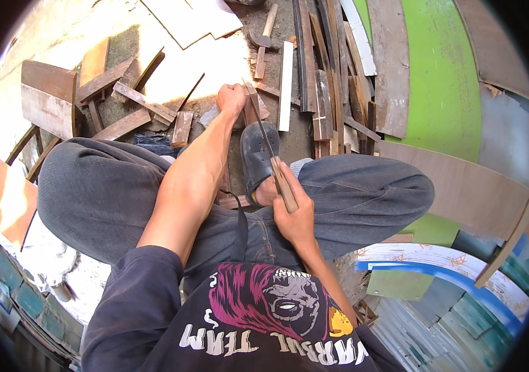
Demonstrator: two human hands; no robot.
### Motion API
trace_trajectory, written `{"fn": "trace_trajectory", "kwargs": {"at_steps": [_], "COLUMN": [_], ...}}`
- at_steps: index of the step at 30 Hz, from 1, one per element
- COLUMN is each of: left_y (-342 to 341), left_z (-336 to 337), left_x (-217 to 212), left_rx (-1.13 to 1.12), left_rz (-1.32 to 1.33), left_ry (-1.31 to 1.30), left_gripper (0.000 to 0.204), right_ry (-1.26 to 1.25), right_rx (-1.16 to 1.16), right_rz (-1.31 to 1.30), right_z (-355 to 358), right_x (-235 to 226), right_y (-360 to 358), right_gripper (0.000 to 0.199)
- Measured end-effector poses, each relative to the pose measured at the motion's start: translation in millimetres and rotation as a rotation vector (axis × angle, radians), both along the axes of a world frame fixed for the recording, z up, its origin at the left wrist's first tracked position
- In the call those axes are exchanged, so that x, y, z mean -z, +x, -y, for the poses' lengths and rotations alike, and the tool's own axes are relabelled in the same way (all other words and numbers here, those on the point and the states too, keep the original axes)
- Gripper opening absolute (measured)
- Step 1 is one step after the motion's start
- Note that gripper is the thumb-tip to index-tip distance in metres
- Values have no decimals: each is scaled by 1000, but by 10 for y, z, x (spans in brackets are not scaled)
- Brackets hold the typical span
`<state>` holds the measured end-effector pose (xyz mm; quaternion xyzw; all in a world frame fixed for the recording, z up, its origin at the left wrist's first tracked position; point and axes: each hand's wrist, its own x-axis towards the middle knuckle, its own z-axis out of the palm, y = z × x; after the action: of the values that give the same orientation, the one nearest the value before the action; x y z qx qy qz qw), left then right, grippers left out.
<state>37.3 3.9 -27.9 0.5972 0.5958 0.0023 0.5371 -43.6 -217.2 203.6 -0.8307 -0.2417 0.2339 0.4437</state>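
My left hand [232,99] reaches forward between my knees and grips the top of a short wooden piece [251,106] standing upright on the ground. My right hand [295,214] is closed around the wooden handle of a long knife [266,137]. The thin blade runs up from my fist to the wooden piece, its tip next to my left hand. A dark rubber shoe [257,152] on my foot sits just below the wooden piece. My legs in grey trousers [100,186] spread to both sides.
Scrap wood lies all around: short boards [129,102] at the left, long strips [317,74] and a white slat [285,87] ahead, a hatchet-like tool [263,38] beyond. Large plywood panels, one green [441,80], lie at the right. A pale board [184,18] lies at the top.
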Motion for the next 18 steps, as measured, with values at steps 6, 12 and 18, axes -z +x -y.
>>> {"fn": "trace_trajectory", "kwargs": {"at_steps": [6, 12, 18], "left_y": [87, 9, 55], "left_z": [18, -33, 57], "left_x": [76, 34, 34], "left_rx": [34, -21, 36], "left_rz": [62, 29, 35], "left_ry": [-10, -2, 5], "left_gripper": [41, 42, 43], "right_ry": [-41, -15, -17], "right_rx": [72, -19, 51], "right_rz": [30, -68, 44], "right_z": [-516, -61, -428], "right_x": [467, -151, 491], "right_y": [406, 55, 319], "right_gripper": [60, 65, 62]}}
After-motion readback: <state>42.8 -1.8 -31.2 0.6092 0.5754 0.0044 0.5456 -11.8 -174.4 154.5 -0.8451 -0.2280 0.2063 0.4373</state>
